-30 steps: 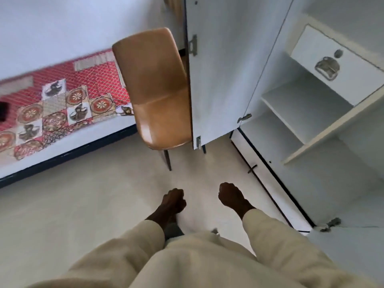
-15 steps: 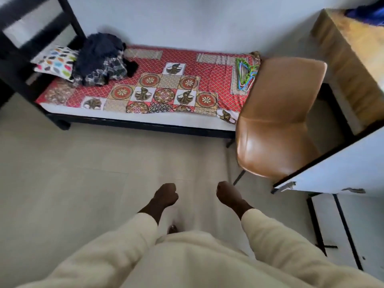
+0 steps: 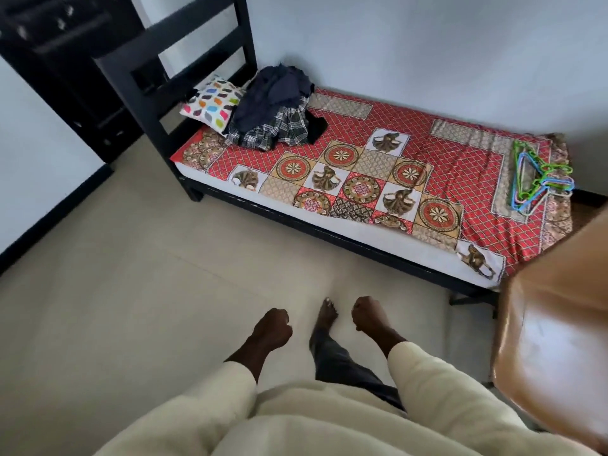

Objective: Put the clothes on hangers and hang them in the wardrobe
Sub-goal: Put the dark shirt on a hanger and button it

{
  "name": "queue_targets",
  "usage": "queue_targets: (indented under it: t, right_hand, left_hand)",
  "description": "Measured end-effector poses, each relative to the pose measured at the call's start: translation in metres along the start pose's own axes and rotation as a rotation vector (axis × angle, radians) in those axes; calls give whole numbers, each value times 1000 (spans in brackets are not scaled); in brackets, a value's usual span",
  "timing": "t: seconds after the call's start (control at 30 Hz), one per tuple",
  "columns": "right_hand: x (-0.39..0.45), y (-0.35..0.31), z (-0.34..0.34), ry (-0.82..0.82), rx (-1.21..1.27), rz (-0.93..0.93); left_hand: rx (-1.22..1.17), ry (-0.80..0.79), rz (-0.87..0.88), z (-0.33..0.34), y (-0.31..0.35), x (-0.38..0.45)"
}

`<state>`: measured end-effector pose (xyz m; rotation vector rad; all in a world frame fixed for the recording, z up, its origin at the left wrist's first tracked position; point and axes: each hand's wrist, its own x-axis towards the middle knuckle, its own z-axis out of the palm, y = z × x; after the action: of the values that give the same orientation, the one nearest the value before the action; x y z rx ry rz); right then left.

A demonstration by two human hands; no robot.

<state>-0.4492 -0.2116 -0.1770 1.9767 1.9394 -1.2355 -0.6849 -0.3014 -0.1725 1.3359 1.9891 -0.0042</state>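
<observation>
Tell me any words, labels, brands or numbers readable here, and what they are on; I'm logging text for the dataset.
None can be read.
The bedsheet and pillow carry only patterns, no lettering.
The pile of clothes, hangers and chair show no label or brand.

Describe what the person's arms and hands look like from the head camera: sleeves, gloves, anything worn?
Both arms wear long, loose cream sleeves ending at the wrists. The left hand and right hand are bare: no gloves, rings, watch or markings visible.
</observation>
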Motion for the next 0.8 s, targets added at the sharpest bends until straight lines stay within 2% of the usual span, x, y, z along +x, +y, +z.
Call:
queue_targets:
  t: [0.13,0.23,0.4,0.63,0.8]
  right_hand:
    - [78,-76,-34,-22,32,-61]
    - [147,-136,-82,-46,-32,-73]
    - [243,-216,-149,-14,-51,-135]
    - [346,-277,-200,-33,-108,-115]
    - [442,-329,-243,7,-109,-75]
  left_hand:
    - [-13,51,-37,-65,1,92]
    - [-39,102,-59,-124,10,162]
    - [-88,149,-89,-207,29,261]
    - [-56,38,-82,-284,52,378]
    - [35,-17,-40,-361,60,499]
